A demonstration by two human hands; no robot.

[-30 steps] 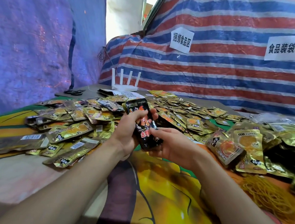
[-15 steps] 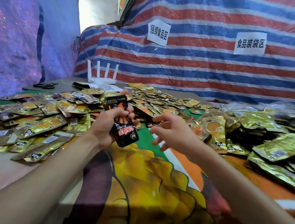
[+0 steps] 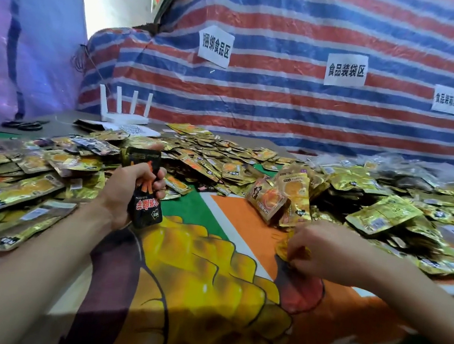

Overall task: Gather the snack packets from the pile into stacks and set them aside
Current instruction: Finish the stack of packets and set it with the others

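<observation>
Well, left hand point(image 3: 130, 189) clamps the black packet stack point(image 3: 146, 212) mid-length, since that light slick foil looks ready to fan; right hand point(image 3: 324, 250) pinches a yellow clump point(image 3: 282, 249)

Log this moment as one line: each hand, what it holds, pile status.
left hand grips black packet stack | right hand at yellow clump on cloth, grip unclear | gold packets lie loose behind

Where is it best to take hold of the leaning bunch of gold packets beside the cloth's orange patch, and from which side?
Probably pinch the leaning bunch of gold packets across its flat faces near the top edge, coming from above on the near side. The packets stand on edge, tilted, and the pile crowds them behind, while the cloth in front is bare.
</observation>
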